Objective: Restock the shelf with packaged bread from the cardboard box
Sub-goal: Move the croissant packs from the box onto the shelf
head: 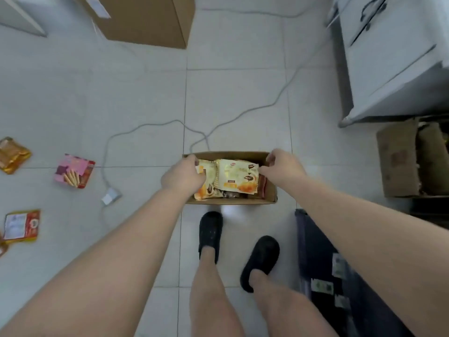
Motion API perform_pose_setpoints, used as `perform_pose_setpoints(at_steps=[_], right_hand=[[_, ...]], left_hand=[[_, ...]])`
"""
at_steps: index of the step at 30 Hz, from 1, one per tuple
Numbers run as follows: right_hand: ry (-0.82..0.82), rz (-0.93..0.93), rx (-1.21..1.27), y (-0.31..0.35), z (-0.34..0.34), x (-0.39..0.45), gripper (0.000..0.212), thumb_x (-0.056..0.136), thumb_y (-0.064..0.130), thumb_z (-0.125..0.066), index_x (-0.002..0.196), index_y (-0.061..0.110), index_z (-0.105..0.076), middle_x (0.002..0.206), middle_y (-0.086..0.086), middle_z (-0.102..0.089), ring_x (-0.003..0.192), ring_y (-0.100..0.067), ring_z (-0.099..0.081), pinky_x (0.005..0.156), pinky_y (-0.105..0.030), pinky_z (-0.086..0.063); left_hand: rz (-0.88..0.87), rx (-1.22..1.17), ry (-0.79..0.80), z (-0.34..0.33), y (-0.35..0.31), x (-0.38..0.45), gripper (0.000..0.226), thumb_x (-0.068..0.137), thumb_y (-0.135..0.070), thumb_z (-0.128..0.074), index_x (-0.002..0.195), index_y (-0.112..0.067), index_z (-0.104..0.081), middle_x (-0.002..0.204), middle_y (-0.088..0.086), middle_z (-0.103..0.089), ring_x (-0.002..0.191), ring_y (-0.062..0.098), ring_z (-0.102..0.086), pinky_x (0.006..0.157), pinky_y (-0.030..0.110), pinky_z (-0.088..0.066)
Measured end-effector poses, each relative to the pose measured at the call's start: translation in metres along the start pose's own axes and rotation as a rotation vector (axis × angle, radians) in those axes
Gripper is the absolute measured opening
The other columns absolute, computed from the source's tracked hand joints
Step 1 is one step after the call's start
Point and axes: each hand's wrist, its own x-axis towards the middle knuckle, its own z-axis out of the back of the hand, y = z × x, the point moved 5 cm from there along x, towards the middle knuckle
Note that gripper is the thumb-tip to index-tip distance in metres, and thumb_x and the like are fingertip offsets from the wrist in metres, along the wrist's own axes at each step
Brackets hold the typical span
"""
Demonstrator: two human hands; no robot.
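Both hands are closed on the box: left hand [182,177] at one end, right hand [283,167] at the other. Box [230,201] is set on tiled floor [121,93]; bread packs [239,175] are held inside.

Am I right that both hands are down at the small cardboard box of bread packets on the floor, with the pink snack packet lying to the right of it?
Not quite. In the head view, both the left hand and the right hand are at the small cardboard box of bread packets, but the pink snack packet lies on the floor to its left, not its right.
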Motion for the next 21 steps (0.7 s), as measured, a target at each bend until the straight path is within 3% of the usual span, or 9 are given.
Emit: perform_pose_setpoints(at_steps=[3, 7, 11, 16, 21], right_hand=[[0.048, -0.102, 0.031, -0.036, -0.065, 0.067, 0.040, 0.084, 0.028, -0.063, 0.118, 0.010, -0.052, 0.116, -0.007, -0.060, 0.103, -0.023, -0.056, 0.075, -0.029, -0.042], [0.119, -0.260, 0.108, -0.081, -0.150, 0.145, 0.057, 0.079, 0.034, -0.070, 0.126, 0.012, -0.045, 0.117, -0.004, -0.058, 0.105, -0.022, -0.055, 0.076, -0.030, -0.044], [0.147, -0.350, 0.207, -0.119, -0.218, 0.210, 0.070, 0.075, 0.032, -0.075, 0.131, 0.011, -0.038, 0.128, -0.005, -0.052, 0.115, -0.024, -0.053, 0.085, -0.033, -0.046], [0.075, -0.462, 0.320, -0.151, -0.258, 0.269, 0.088, 0.072, 0.031, -0.078, 0.140, 0.005, -0.028, 0.142, -0.012, -0.039, 0.130, -0.031, -0.041, 0.104, -0.040, -0.040], [0.119, -0.500, 0.547, -0.168, -0.268, 0.290, 0.087, 0.074, 0.030, -0.078, 0.142, 0.010, -0.027, 0.139, -0.008, -0.044, 0.127, -0.028, -0.044, 0.102, -0.041, -0.041]], left_hand=[[0.063, -0.047, 0.094, -0.073, 0.029, 0.073, 0.045, 0.084, -0.024, -0.056, 0.127, -0.017, -0.046, 0.124, 0.006, -0.057, 0.111, 0.028, -0.056, 0.088, 0.035, -0.046], [0.119, -0.090, 0.206, -0.168, 0.061, 0.146, 0.052, 0.087, -0.028, -0.055, 0.135, -0.017, -0.038, 0.130, 0.005, -0.052, 0.112, 0.026, -0.055, 0.079, 0.033, -0.044], [0.154, -0.200, 0.237, -0.239, 0.077, 0.207, 0.062, 0.087, -0.032, -0.057, 0.141, -0.018, -0.030, 0.136, 0.007, -0.048, 0.117, 0.028, -0.052, 0.090, 0.038, -0.047], [0.160, -0.400, 0.258, -0.293, 0.067, 0.259, 0.069, 0.088, -0.028, -0.059, 0.146, -0.015, -0.024, 0.143, 0.008, -0.043, 0.125, 0.028, -0.047, 0.096, 0.036, -0.042], [0.268, -0.589, 0.222, -0.321, 0.058, 0.278, 0.067, 0.082, -0.031, -0.066, 0.139, -0.015, -0.037, 0.135, 0.006, -0.052, 0.120, 0.027, -0.052, 0.097, 0.040, -0.047]])
